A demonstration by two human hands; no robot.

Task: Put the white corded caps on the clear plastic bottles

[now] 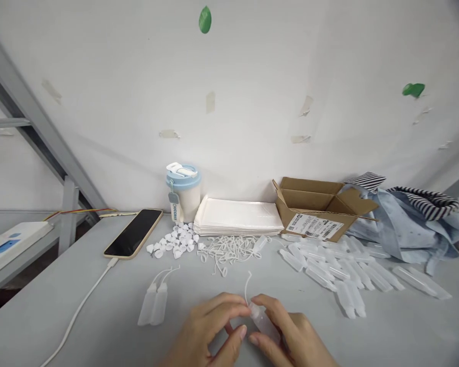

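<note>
A translucent plastic squeeze bottle lies tilted low over the table, with a thin white curved tube rising at its neck. My right hand is closed around the bottle's body, index finger near the neck and thumb below. At the neck, the fingertips of my left hand touch or nearly touch the tube's base; its thumb is apart from the index finger. Two bottles fitted with tubes lie together on the left. Small white caps and a heap of loose white tubes lie further back.
Many bare bottles spread across the right. Behind stand an open cardboard box, a stack of white envelopes and a lidded cup. A phone on a charging cable lies left; blue cloth lies far right.
</note>
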